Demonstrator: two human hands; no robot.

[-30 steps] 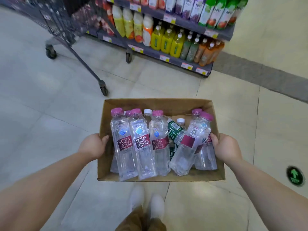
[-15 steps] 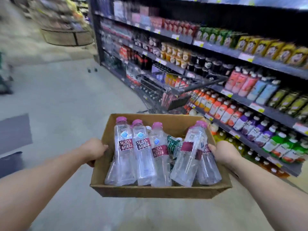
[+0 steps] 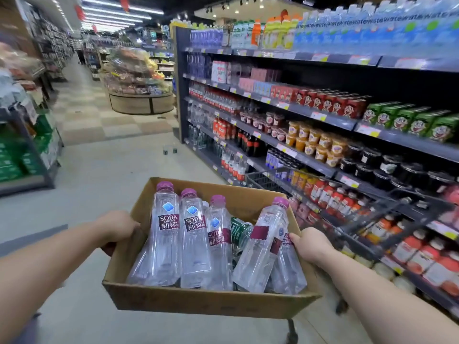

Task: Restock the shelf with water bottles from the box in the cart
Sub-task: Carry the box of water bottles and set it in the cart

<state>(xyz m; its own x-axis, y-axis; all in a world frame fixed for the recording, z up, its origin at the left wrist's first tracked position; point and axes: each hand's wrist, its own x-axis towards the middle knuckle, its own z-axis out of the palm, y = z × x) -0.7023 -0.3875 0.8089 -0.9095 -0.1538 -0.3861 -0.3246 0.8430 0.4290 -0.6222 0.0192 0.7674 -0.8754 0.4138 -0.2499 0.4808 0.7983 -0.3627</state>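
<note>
A cardboard box (image 3: 198,304) was held up in the aisle at 6 o'clock of the view, carried between both hands. The left hand (image 3: 116,227) was clamped on the box's left wall at 9 o'clock, its fingers (image 3: 109,249) curled under the edge and grasping the cardboard. The right hand (image 3: 310,247) was set against the right wall at 3 o'clock, with the thumb over the rim and the fingers wrapped round the wall, grasping the box.

Inside the box, clear water bottles with purple caps were packed. 3 soda bottles (image 3: 191,234) stood upright side by side along the left half, labels facing the camera. A tilted bottle (image 3: 260,252) leaned leftward at the right side, its cap at 1 o'clock, and another bottle was partly hidden behind it, touching the right thumb. A green-labelled bottle (image 3: 238,232) was wedged between the upright group and the tilted one.

A wire shopping cart (image 3: 372,219) was seen just beyond the box at 2 o'clock, parked beside the drinks shelf (image 3: 323,120), which ran from 12 o'clock to 4 o'clock. Water bottles were lined along the shelf's top tier (image 3: 372,28). The tiled floor (image 3: 111,170) stretched toward 11 o'clock.
</note>
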